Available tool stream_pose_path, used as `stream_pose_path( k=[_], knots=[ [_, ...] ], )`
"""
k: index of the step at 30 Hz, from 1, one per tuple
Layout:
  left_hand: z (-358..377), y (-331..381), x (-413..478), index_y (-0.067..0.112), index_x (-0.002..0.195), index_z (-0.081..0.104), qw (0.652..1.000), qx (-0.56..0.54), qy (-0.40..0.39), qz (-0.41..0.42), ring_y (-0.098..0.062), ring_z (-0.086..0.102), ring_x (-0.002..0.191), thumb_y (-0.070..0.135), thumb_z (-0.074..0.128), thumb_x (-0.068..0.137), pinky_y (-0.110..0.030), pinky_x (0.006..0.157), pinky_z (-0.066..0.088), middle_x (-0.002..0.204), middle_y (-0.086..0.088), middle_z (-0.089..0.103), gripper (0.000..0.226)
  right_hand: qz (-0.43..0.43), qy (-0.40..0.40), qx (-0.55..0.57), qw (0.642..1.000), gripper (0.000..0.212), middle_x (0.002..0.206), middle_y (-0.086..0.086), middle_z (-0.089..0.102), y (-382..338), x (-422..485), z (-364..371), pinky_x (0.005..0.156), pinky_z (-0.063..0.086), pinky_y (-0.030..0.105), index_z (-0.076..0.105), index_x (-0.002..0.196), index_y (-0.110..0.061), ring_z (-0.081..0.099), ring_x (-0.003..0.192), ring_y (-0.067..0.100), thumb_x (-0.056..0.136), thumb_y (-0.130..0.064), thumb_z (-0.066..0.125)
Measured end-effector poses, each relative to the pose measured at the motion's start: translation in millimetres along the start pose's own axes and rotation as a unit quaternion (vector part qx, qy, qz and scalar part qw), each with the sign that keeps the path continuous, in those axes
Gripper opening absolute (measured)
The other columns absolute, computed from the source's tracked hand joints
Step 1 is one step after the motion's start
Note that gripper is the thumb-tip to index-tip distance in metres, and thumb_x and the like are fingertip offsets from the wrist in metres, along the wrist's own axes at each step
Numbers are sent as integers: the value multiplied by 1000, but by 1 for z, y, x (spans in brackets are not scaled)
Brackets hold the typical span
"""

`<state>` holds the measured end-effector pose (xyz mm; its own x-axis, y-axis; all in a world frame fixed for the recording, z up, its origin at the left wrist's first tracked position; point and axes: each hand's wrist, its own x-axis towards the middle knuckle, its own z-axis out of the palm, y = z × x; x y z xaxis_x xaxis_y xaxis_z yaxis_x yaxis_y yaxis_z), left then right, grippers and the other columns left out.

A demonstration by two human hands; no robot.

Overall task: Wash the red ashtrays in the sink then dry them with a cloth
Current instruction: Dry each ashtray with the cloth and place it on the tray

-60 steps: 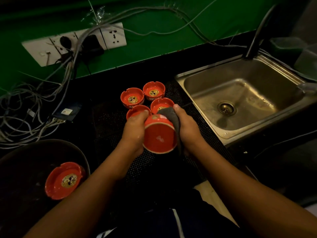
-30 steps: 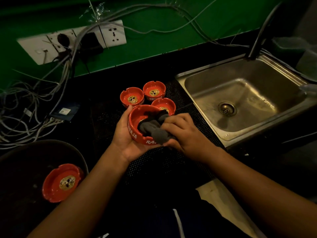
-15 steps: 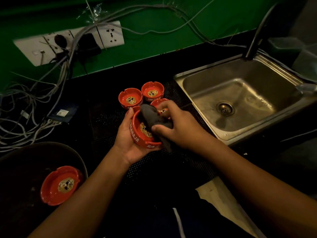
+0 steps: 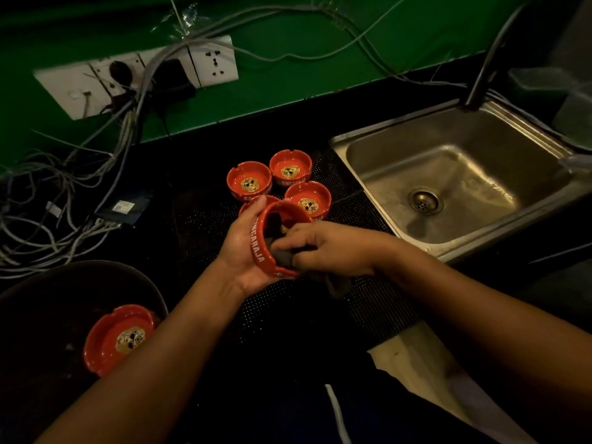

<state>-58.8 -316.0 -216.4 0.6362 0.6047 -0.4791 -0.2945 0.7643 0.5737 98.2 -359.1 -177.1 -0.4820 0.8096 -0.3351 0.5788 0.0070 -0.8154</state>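
Note:
My left hand (image 4: 239, 248) grips a red ashtray (image 4: 263, 243) tilted on its side, its opening turned to the right. My right hand (image 4: 323, 248) pinches a dark grey cloth (image 4: 285, 256) pushed inside that ashtray. Several more red ashtrays (image 4: 250, 182) stand upright in a cluster just behind my hands; one of them is mostly hidden behind my left hand. Another red ashtray (image 4: 118, 339) lies in a dark round basin (image 4: 38, 302) at the lower left. The steel sink (image 4: 378, 149) is at the right, with nothing in it.
A tangle of grey cables (image 4: 48, 219) covers the counter at left under a white socket strip (image 4: 134, 75) on the green wall. A tap pipe (image 4: 490, 59) rises behind the sink. A perforated black mat (image 4: 208, 219) lies under the ashtrays.
The ashtray was turned from bottom-up to opening-up, then tilted on its side. My right hand moved the cloth from the outside into the bowl and keeps wiping inside.

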Motion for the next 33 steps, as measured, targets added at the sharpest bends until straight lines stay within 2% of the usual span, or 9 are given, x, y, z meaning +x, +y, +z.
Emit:
stream_pose_path(
  k=[3, 8, 11, 15, 20, 23, 25, 29, 33],
  knots=[
    [-2, -2, 0, 12, 99, 74, 1000, -8, -3, -11, -34, 66, 95, 61, 44, 88, -46, 81, 53, 102, -17, 69, 59, 3, 14, -77, 997, 35, 114, -14, 41, 0, 1, -2, 95, 44, 21, 58, 128, -31, 49, 105, 5, 95, -20, 54],
    [3, -5, 1, 20, 116, 67, 1000, -3, 31, -4, -35, 62, 108, 63, 44, 86, -54, 90, 46, 118, -16, 67, 57, 82, 202, -243, 945, 41, 117, -4, 35, 0, 13, 8, 86, 50, 35, 49, 135, -32, 49, 103, 18, 95, -29, 48],
    [5, -1, 1, 15, 124, 61, 998, 15, 47, 35, -32, 63, 105, 55, 53, 83, -53, 92, 47, 119, -15, 65, 58, 159, 163, -270, 936, 30, 111, 0, 45, -2, 11, 10, 77, 52, 37, 58, 119, -29, 55, 90, 20, 91, -32, 49],
    [5, -10, 4, 9, 133, 49, 995, -2, 74, 67, -33, 58, 109, 48, 59, 83, -48, 93, 47, 123, -18, 57, 65, 153, 35, -111, 981, 18, 78, 0, 65, -6, 6, 0, 59, 46, 26, 68, 86, -18, 62, 70, 16, 89, -29, 54],
    [4, -13, 8, 4, 96, 72, 994, -24, 65, 80, -27, 70, 88, 52, 43, 92, -37, 78, 56, 94, -15, 71, 56, 48, 89, 133, 986, 23, 81, 6, 64, -15, 10, 6, 57, 50, 22, 70, 94, -19, 61, 61, 7, 94, -12, 49],
    [2, -5, 6, 9, 90, 74, 992, -36, 69, 95, -25, 71, 82, 52, 42, 92, -36, 72, 57, 90, -13, 71, 53, 21, 95, 25, 995, 27, 85, -6, 63, -20, 11, 4, 61, 48, 17, 70, 105, -18, 60, 66, -1, 93, -10, 48],
    [0, -3, 2, 12, 103, 69, 994, -38, 57, 85, -27, 70, 87, 54, 44, 90, -40, 74, 56, 97, -14, 71, 51, 101, 73, -105, 987, 30, 90, -10, 65, -16, 9, -1, 62, 48, 19, 66, 117, -32, 61, 72, 4, 93, -20, 51],
    [6, -7, 0, 14, 116, 65, 996, -31, 52, 62, -35, 64, 106, 56, 47, 87, -55, 93, 47, 115, -18, 67, 54, 113, 191, -215, 951, 39, 124, -1, 62, -15, 17, -3, 88, 52, 33, 55, 131, -36, 61, 105, 17, 94, -23, 53],
    [1, 1, -3, 12, 111, 68, 995, -36, 58, 69, -33, 64, 101, 57, 46, 87, -50, 88, 50, 111, -17, 67, 55, 46, 106, -146, 983, 30, 114, -7, 66, -17, 9, -2, 59, 50, 15, 64, 120, -37, 62, 64, -2, 94, -24, 57]
  ],
)
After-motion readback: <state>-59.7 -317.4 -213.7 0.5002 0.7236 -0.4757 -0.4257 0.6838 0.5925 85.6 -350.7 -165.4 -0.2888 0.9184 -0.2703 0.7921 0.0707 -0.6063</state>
